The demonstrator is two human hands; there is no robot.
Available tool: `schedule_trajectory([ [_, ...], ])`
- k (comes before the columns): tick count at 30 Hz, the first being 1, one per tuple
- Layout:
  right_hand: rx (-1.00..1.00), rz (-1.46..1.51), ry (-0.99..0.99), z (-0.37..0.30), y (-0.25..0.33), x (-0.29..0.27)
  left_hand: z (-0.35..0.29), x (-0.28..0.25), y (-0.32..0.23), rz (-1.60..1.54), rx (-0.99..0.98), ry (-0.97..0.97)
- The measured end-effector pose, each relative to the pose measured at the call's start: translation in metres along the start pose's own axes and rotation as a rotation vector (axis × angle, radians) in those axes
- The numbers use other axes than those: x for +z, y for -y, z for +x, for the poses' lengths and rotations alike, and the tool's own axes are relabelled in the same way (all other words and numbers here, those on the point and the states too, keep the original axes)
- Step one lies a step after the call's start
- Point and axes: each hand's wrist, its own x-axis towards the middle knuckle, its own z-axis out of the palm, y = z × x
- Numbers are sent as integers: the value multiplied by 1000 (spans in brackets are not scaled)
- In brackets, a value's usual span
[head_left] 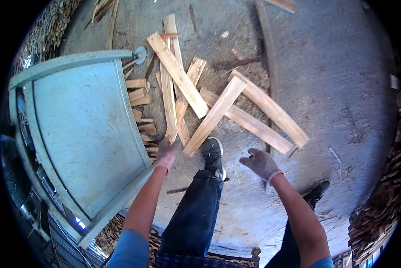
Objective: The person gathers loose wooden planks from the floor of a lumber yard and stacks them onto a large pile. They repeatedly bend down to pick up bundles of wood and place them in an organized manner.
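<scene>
My left hand (pixel 167 156), in a pale knit glove, is closed round the near end of a long wooden board (pixel 167 96) beside the blue-grey panel. The board's far part lies among other boards on the floor. My right hand (pixel 261 164), gloved too, hovers with bent, parted fingers and holds nothing. Just beyond it lie a board (pixel 258 127) and a second board (pixel 274 109), both slanting down to the right. Between my hands, another board (pixel 216 116) leans across them, its near end by my shoe. One wide board (pixel 178 73) rests crosswise over the left group.
On the left stands a framed blue-grey metal panel (pixel 84 120), with short wood pieces (pixel 140 98) along its right edge. My shoe (pixel 214 154) is close to the boards. Stacked wood (pixel 384 196) lines the far right. Bark and chips (pixel 240 62) litter the concrete floor.
</scene>
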Motion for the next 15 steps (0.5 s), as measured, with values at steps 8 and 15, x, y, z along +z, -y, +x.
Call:
schedule_trajectory([
  [8,173,881,-168,220,46,121,154,3,-18,36,-47,63],
  [15,-98,505,-415,165,118,107,175,1,42,-197,76,35],
])
